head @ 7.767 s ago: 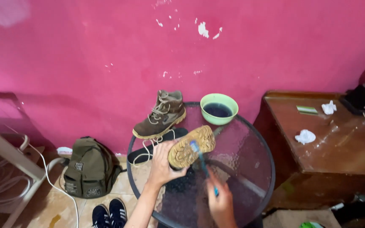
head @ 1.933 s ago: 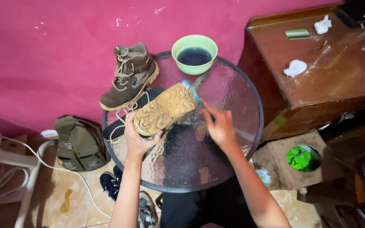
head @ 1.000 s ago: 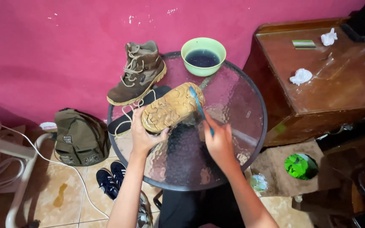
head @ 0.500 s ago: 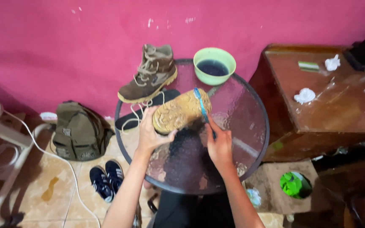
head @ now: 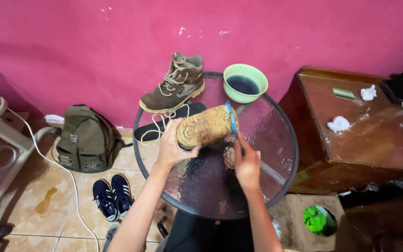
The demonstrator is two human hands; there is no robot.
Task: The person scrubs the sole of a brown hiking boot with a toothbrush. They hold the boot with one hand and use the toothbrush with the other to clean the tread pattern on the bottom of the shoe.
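Note:
My left hand [head: 172,147] grips a brown boot [head: 206,127] held sole-up over a round glass table [head: 276,186]. My right hand [head: 246,163] holds a blue-handled brush [head: 232,120] whose head lies against the toe end of the muddy sole. A second brown boot [head: 176,85] stands upright at the table's far left edge, its laces trailing down. A green bowl [head: 245,83] of dark water sits at the far edge, just beyond the held boot.
A pink wall runs behind the table. A wooden cabinet [head: 369,135] with crumpled tissues stands to the right. On the tiled floor lie an olive backpack [head: 87,139], dark sneakers [head: 112,196], a white cable and a green object [head: 318,219].
The brush has shifted along the sole toward the toe end. The camera view has swung, so the table sits more to the centre. The boot stays in my left hand.

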